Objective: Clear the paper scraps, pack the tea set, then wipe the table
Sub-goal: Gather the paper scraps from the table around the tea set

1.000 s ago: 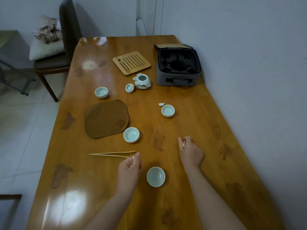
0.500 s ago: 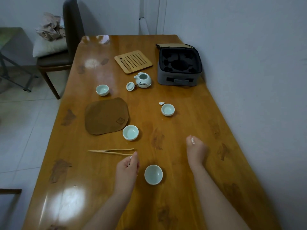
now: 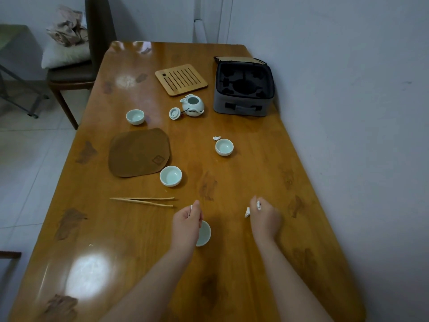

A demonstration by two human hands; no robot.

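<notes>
A long, shiny wooden worktop (image 3: 255,182) runs from near to far, with a plain pale wall (image 3: 348,89) along its right side. On the left the floor (image 3: 27,170) has big light tiles. At the far left stands a dark chair (image 3: 98,31) with a white cushion (image 3: 65,55) on it, and light shines on the near wood.
</notes>
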